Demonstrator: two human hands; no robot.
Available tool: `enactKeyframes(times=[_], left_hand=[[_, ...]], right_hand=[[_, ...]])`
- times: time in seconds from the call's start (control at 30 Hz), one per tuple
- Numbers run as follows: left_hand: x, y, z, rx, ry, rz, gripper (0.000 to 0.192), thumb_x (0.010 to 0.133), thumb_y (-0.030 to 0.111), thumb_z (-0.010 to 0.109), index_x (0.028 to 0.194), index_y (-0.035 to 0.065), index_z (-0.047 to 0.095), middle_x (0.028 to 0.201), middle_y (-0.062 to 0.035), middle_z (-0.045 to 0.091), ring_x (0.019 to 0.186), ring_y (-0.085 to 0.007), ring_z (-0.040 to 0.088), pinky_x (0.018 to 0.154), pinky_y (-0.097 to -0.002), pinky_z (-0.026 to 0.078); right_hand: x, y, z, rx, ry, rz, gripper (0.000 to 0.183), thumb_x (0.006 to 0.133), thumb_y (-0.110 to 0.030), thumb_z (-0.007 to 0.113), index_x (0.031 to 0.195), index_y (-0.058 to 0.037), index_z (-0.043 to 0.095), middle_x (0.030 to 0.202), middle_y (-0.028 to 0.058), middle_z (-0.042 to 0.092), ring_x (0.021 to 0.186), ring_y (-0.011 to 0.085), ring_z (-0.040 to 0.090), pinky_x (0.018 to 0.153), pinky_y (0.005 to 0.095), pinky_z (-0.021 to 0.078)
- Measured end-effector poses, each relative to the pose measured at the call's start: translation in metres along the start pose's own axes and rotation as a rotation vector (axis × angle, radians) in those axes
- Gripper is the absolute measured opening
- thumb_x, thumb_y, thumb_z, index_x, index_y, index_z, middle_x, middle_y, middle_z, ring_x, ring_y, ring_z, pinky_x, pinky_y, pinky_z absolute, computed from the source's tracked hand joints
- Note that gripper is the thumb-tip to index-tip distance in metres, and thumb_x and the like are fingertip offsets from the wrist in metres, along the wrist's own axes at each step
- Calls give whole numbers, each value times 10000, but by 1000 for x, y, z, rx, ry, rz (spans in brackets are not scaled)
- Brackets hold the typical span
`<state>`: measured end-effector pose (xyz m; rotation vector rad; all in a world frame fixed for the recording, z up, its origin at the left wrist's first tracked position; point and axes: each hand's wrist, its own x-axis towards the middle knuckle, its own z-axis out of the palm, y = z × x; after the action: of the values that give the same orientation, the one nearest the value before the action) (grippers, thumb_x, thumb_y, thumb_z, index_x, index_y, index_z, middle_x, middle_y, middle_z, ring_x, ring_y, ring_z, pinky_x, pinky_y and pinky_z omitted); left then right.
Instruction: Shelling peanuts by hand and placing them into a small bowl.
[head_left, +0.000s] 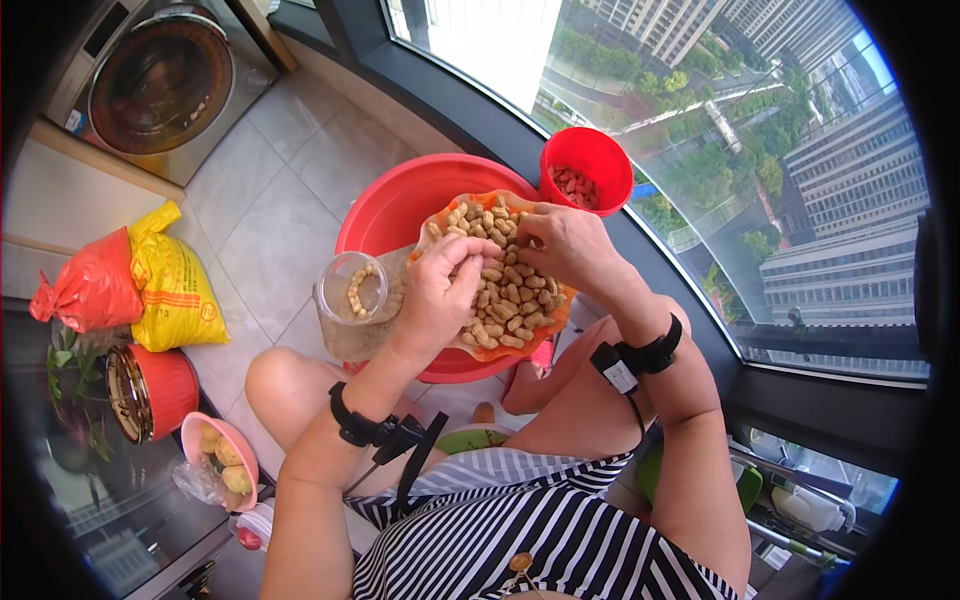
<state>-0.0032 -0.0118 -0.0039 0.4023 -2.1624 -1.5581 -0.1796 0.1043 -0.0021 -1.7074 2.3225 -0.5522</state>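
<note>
Unshelled peanuts (510, 292) are heaped on an orange-rimmed tray (551, 330) in front of me. The tray rests over a large red plastic basin (397, 191) and a greyish board (337, 337). My left hand (446, 289) is over the heap's left side, thumb and forefinger close together. Beside its upper right, my right hand (566, 240) has its fingers curled down near the nuts. Whether either hand pinches a peanut is hidden by the fingers. Left of my left hand, a clear plastic cup (326, 281) stands on the board, with pale kernels (358, 292) curving along its bottom.
A red bucket (607, 161) containing small broken pieces stands by the window (675, 217). Yellow (180, 285) and red (105, 281) plastic bags sit on tiles at left, near a red pot (169, 394) and pink bowl (251, 457). A front-loading washer (247, 82) is at upper left.
</note>
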Motion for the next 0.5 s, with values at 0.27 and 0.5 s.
enactKeyframes(times=[0.27, 0.5], left_hand=[[5, 13, 0, -231, -82, -403, 213, 941, 152, 569, 1048, -26, 615, 786, -46, 660, 659, -88, 622, 565, -219, 495], [4, 9, -2, -230, -36, -342, 209, 949, 163, 559, 975, -34, 624, 753, -68, 666, 668, -116, 619, 623, -258, 500]], right_hand=[[5, -14, -15, 1193, -259, 307, 132, 864, -135, 614, 883, -9, 645, 729, -21, 602, 599, 23, 545, 507, 181, 425], [6, -20, -11, 1316, -230, 287, 186, 887, -157, 667, 983, 0, 643, 762, 2, 627, 605, 44, 572, 522, 187, 468]])
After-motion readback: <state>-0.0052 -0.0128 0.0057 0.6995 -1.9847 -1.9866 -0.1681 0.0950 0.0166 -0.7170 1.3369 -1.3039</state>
